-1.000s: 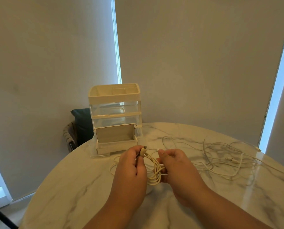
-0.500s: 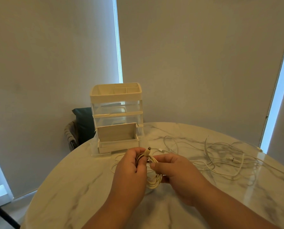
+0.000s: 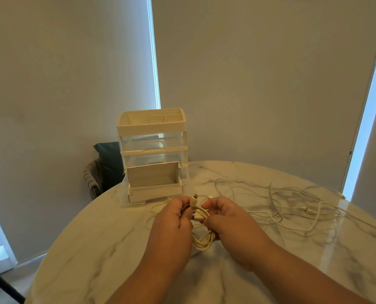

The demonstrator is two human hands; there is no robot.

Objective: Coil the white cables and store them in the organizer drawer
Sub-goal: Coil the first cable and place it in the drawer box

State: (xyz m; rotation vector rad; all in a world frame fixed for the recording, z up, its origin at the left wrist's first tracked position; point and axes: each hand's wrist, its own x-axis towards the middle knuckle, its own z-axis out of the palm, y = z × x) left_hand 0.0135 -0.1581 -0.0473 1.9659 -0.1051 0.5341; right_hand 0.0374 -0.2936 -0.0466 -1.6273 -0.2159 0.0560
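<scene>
Head view: left hand [image 3: 171,221] and right hand [image 3: 229,220] grip a coiled cable [image 3: 201,241].
Open drawer [image 3: 155,190] at 11 o'clock; loose cables [image 3: 292,204] at 2 o'clock.

1. Both hands hold a coiled white cable [image 3: 201,242] above the marble table [image 3: 99,255].
2. The left hand [image 3: 171,224] grips the coil's left side; a plug end [image 3: 194,200] sticks up beside its fingers.
3. The right hand [image 3: 228,222] pinches the coil's right side.
4. Behind the hands stands the organizer [image 3: 152,150], its bottom drawer [image 3: 155,189] pulled open.
5. Loose white cables [image 3: 292,207] lie tangled on the table to the right.
6. A dark chair [image 3: 104,165] shows behind the organizer's left side.
</scene>
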